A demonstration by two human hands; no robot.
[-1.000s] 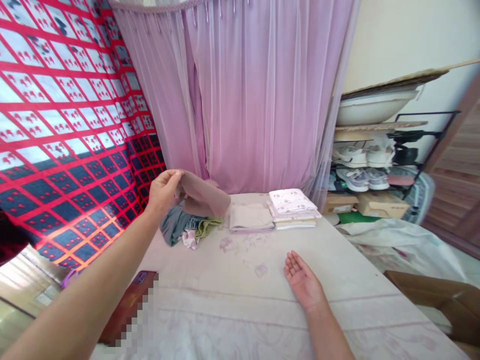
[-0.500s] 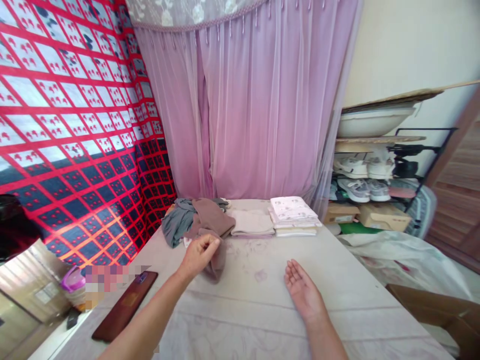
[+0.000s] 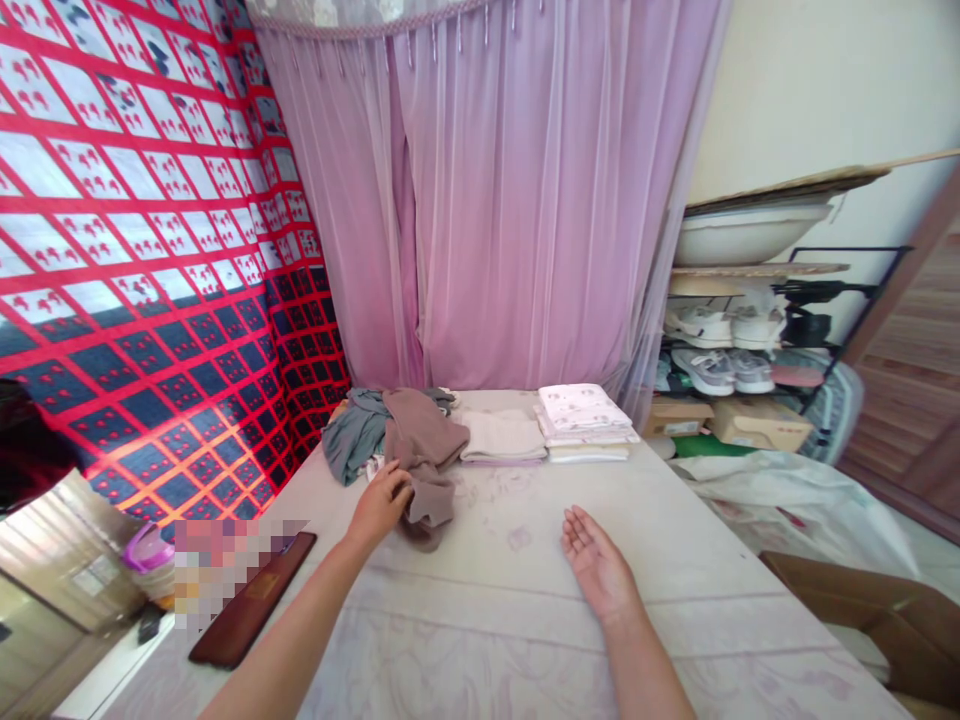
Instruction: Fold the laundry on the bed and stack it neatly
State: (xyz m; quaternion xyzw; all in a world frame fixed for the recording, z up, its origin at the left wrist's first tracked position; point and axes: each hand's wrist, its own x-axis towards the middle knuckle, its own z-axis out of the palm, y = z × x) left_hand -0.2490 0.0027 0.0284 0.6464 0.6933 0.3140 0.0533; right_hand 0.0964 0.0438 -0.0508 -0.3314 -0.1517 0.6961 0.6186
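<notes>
My left hand (image 3: 381, 503) rests at the left edge of a crumpled brown cloth (image 3: 427, 440), its fingers loosely bent and apart. Part of that cloth hangs in a loose fold towards me, right beside my fingers. Behind and to the left, a bunched grey-green cloth (image 3: 352, 435) lies partly under the brown one. Palm up above the bed-like surface (image 3: 495, 600), my right hand (image 3: 598, 565) holds nothing, with its fingers slightly curled. Folded beige cloth (image 3: 502, 438) sits just right of the brown cloth. Farther right stands a stack of folded white printed cloths (image 3: 585, 410).
A dark red-brown flat object (image 3: 255, 600) lies at the left edge. Pink curtains (image 3: 517, 220) hang behind the surface, and a red-checked cloth (image 3: 150, 250) hangs at left. On the right are a shoe rack (image 3: 720, 350), clear plastic sheeting (image 3: 795, 500) and a cardboard box (image 3: 862, 610).
My left hand has let go of the brown cloth's raised fold and moved slightly left. The fold has dropped onto the surface. My right hand is almost where it was.
</notes>
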